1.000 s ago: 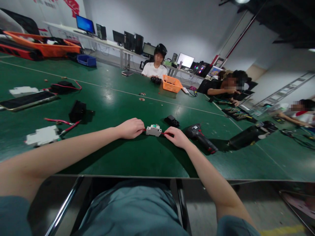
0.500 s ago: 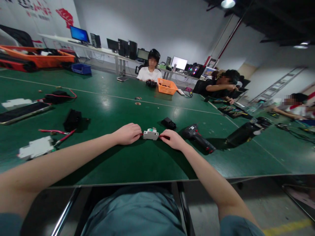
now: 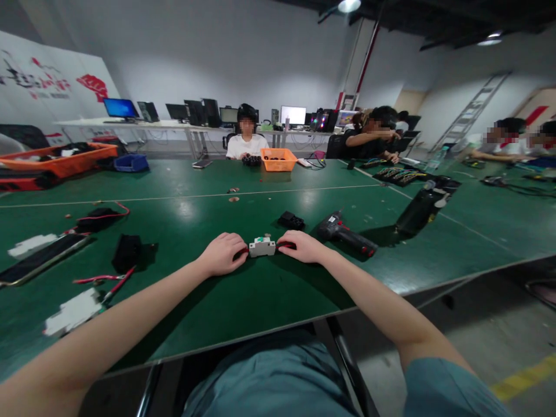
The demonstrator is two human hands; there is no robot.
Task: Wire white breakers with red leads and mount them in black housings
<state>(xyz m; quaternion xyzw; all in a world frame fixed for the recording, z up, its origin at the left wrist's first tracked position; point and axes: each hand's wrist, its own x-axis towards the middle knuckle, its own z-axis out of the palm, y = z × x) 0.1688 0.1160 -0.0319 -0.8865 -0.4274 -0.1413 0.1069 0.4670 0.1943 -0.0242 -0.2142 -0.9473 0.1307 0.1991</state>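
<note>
A white miniature circuit breaker (image 3: 262, 248) with a green part on top stands on the green table between my hands. From its left end comes a short red wire (image 3: 244, 251), pinched in the fingers of my left hand (image 3: 225, 255). Another wire, red and dark (image 3: 285, 246), runs from the right end into the curled fingers of my right hand (image 3: 300, 247). Both hands are closed, and the wire ends inside them are hidden. Just beyond my right hand lies a small black block (image 3: 291, 220).
To the right lie a black cordless screwdriver (image 3: 347, 234) and a dark cylindrical object (image 3: 423, 208). On the left are another white breaker (image 3: 73, 313), a black box (image 3: 125, 252) and a phone (image 3: 43, 258). A person (image 3: 247, 139) sits opposite behind an orange basket (image 3: 278, 167).
The view has tilted and shifted, so the whole table appears turned. Both hands remain closed on the wires beside the breaker; little else has changed.
</note>
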